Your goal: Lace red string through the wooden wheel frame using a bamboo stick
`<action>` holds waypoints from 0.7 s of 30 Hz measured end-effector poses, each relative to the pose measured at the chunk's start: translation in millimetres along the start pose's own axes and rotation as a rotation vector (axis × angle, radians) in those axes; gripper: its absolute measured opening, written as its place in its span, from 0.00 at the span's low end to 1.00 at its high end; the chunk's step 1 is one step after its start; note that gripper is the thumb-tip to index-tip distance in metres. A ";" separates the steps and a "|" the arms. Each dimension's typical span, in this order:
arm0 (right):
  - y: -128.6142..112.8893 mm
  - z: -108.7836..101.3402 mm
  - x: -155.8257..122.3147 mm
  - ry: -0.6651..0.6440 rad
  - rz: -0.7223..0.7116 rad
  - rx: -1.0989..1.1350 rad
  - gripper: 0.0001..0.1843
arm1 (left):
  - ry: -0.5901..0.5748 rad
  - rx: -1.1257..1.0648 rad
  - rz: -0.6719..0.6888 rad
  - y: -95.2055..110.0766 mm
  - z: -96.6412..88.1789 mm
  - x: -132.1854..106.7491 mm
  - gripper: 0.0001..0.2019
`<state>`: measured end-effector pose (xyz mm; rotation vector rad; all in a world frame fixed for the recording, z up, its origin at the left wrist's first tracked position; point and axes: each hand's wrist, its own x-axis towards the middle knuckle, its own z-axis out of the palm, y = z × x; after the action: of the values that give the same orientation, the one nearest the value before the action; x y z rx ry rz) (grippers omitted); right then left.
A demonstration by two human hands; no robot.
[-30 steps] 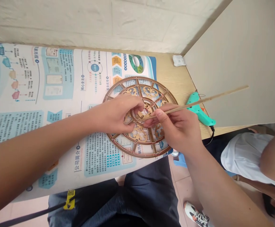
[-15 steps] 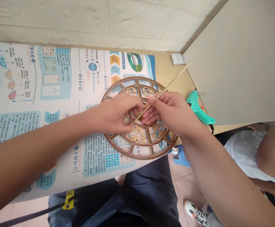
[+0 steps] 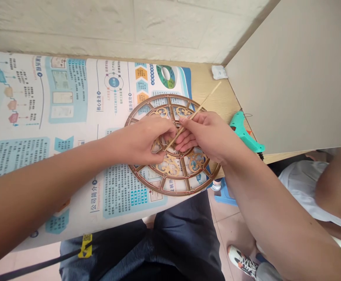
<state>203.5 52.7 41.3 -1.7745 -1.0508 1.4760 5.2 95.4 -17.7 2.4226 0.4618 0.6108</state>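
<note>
A round brown openwork panel with rings, spokes and gold scroll pieces lies under both hands. My right hand pinches a thin wooden stick between thumb and forefinger, its other fingers loosely bent over the panel's middle. The stick slants from the upper right down to its lower tip near my left thumb. My left hand rests over the panel's left half, fingers curled inward near the centre; what they grip is hidden.
A printed paper sheet covers much of the wooden table. To the right lie a teal glue gun and a small white packet, beside a grey board. A person in a white shirt sits at the right.
The stick's upper end has shifted left and slightly down. My right hand has edged a little leftward; my left hand is almost unmoved.
</note>
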 end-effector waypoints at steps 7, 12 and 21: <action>16.5 -7.4 17.1 -0.128 -0.164 0.039 0.25 | -0.006 0.005 0.006 -0.3 -0.5 0.1 0.12; 23.9 -9.4 24.7 -0.122 -0.211 -0.002 0.26 | -0.021 0.012 -0.015 0.6 -0.7 1.4 0.12; 17.7 -0.6 8.5 0.021 -0.258 -0.040 0.26 | -0.019 0.010 -0.005 0.4 0.5 0.2 0.12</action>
<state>208.1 51.0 22.3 -1.6073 -1.2539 1.2844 5.7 94.9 -17.8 2.4337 0.4639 0.5846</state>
